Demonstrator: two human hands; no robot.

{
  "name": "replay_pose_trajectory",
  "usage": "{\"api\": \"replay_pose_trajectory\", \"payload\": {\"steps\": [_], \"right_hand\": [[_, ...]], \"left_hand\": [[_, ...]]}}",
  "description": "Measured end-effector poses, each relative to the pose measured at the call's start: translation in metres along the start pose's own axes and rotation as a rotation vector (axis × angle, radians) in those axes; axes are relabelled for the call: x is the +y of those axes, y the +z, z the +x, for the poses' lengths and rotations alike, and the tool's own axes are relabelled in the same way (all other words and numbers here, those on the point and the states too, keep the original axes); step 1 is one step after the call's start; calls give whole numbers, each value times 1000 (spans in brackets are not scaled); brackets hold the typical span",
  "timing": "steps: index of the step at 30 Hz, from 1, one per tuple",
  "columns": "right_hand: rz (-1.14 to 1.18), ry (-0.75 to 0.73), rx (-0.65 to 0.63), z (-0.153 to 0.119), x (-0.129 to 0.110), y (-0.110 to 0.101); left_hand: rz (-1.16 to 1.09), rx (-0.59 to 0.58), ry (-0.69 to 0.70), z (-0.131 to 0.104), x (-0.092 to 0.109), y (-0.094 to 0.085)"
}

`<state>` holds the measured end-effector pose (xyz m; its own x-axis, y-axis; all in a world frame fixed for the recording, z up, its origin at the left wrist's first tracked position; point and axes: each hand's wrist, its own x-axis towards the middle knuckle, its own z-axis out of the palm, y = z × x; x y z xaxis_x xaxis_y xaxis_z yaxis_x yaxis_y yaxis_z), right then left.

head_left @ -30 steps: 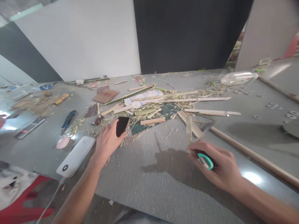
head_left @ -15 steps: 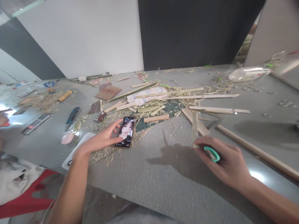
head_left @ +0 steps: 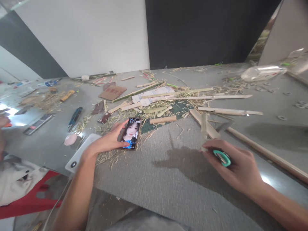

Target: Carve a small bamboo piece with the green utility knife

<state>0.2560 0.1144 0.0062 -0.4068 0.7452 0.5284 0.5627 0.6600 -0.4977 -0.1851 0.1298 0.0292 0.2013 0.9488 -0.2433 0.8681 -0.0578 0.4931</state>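
A phone [head_left: 131,133] lies face up on wood shavings, its screen lit with a portrait picture and a blue glow near the bottom. My left hand [head_left: 112,138] is spread along its left side, thumb touching the lower screen, fingers by the upper left edge. My right hand [head_left: 237,165], on the right over the grey board, is closed around a teal peeler [head_left: 222,158], whose metal blade shows inside the teal frame. The same hand pinches the near end of a pale bamboo strip [head_left: 204,126] between thumb and forefinger.
Bamboo strips [head_left: 221,97] and shavings lie across the green mat [head_left: 179,110]. A long pole [head_left: 264,152] and clear bottle [head_left: 263,73] are on the right. Left are a utility knife [head_left: 75,118], white device [head_left: 83,152] and pink rounded object [head_left: 70,139]. Another person's hand [head_left: 3,121] shows far left.
The phone screen now shows a blue glow by my left thumb. The whole view has shifted slightly; both hands keep nearly the same places.
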Motion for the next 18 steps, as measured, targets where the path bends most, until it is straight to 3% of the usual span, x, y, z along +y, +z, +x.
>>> {"api": "replay_pose_trajectory", "payload": {"steps": [13,18], "right_hand": [[15,4,-12,0,1,2],[22,4,-12,0,0,2]], "left_hand": [[-7,19,45,0,2,-2],[2,41,-45,9,1,-9]]}}
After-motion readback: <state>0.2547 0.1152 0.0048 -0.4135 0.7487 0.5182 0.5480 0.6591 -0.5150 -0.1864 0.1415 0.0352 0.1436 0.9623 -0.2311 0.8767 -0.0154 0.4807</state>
